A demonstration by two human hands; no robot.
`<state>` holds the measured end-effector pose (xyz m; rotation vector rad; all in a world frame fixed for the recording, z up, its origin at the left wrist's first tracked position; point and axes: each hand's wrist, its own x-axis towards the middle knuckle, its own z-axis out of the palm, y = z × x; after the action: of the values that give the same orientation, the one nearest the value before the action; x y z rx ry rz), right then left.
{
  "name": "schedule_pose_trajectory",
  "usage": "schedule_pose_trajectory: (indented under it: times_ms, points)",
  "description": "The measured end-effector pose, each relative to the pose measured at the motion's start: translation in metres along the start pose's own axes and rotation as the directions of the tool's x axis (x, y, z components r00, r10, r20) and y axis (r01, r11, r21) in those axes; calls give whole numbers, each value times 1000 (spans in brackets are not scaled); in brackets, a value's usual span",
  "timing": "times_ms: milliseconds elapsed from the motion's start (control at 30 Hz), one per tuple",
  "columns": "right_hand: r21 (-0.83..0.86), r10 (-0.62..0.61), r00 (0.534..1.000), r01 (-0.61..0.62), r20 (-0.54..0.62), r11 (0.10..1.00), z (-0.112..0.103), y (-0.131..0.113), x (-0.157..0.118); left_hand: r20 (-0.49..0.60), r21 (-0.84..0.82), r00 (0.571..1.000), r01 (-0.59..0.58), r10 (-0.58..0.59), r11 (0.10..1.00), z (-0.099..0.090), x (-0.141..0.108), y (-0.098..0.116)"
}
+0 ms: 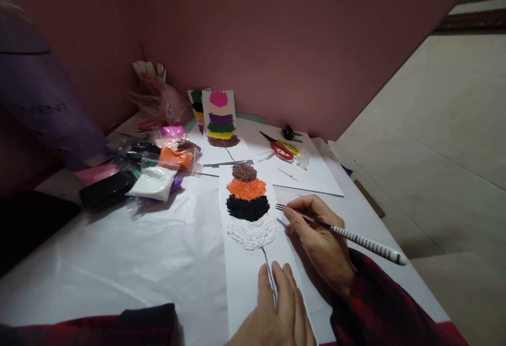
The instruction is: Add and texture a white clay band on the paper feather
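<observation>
A tall white card [241,282] lies in front of me, bearing textured bands of brown, orange, black and white clay [253,230] above a thin dark stem line. The fingers of my left hand [276,314] rest flat and slightly apart on its lower part, either side of the stem. My right hand [320,240] pinches a fork [367,242] with a black-and-white patterned handle. Its tines point left, just right of the black clay band and apart from it, as far as I can tell.
Plastic packets of coloured clay [152,182] are heaped at the left. A finished-looking banded card [221,119] leans near the wall, with another partly behind it. Scissors [282,148] and keys [290,133] lie on white sheets at the back. A purple container [47,87] stands far left.
</observation>
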<state>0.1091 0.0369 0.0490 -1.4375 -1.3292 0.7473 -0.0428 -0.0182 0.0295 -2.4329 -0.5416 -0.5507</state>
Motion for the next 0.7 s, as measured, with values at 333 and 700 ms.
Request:
schedule_pose_trajectory:
  times_ms: [333, 700]
  points:
    - [64, 58, 998, -59, 10, 996, 2, 1, 1, 20, 1, 999, -26, 26, 1000, 0, 0, 1]
    - [99, 81, 996, -84, 29, 992, 2, -6, 1, 31, -9, 999, 8, -7, 1000, 0, 0, 0]
